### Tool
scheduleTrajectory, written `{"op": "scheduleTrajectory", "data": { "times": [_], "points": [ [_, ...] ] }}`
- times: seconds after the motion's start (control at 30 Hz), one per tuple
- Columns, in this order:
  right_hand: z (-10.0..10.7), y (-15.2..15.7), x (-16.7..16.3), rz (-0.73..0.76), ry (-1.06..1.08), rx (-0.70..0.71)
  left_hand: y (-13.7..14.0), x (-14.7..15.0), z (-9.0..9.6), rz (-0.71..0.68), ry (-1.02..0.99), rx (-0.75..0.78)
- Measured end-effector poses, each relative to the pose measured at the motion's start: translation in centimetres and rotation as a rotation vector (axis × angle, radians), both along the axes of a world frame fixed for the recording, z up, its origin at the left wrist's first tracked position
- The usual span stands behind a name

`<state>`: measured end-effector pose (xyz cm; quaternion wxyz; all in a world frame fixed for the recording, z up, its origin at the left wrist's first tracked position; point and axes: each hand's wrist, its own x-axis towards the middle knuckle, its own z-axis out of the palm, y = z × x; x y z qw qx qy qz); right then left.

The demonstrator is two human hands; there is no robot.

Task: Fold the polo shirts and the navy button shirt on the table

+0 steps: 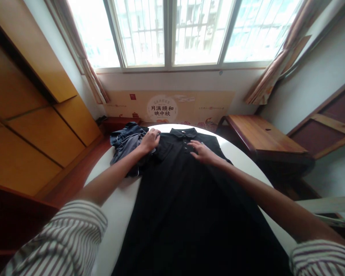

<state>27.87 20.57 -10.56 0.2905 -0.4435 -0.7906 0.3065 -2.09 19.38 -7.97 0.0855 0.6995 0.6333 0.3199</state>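
The black shirt (189,199) lies front up along the white surface (120,207), its collar (184,132) toward the window (169,34) and its body stretching back toward the person, while a heap of clothes (126,143) sits just beside it on the person's left. The step in hand looks like settling the shirt flat, and doing it well seems to call for light, flat palms that press outward from the row of buttons (185,143) to the side seams, so that the cloth neither bunches nor drags the collar askew. Evening out both shoulders first would probably help the long body lie straight, and the shoulder by the heap deserves care, since the shirt's edge there could catch on the loose clothes. As for the hands, the right grip (202,151) is spread, thumb apart from the fingers, over the chest just beside the buttons; it pinches no fold that shows, though whether the fingertips rest on the cloth or hover slightly above it is hard to tell. The left grip (151,141) is bent at the fingers by the other shoulder, between heap and shirt; its fingertips are turned away and blurred, so I cannot tell whether it pinches the dark cloth or merely touches it.
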Motion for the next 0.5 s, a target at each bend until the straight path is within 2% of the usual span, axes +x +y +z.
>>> {"op": "scheduleTrajectory", "data": {
  "times": [0.07, 0.13, 0.23, 0.3, 0.4, 0.5],
  "points": [
    [-0.4, -6.5, 1.9, 0.245, -0.203, 0.196, -6.1, 0.7, 0.4, -0.219, 0.127, 0.068],
    [-0.8, -13.3, 4.1, 0.365, -0.362, 0.314, -13.3, 1.2, 0.3, -0.401, 0.179, 0.027],
    [-1.3, -22.8, 7.2, 0.38, -0.491, 0.37, -24.3, 1.4, -0.5, -0.594, 0.228, -0.07],
    [-1.7, -27.8, 8.8, 0.389, -0.535, 0.419, -30.4, 1.3, -1.3, -0.651, 0.231, -0.106],
    [-2.4, -33.0, 10.5, 0.384, -0.534, 0.498, -36.6, 1.1, -2.3, -0.688, 0.276, -0.061],
    [-2.8, -35.8, 11.3, 0.367, -0.502, 0.577, -39.3, 0.9, -3.1, -0.655, 0.355, 0.024]
  ]
}}
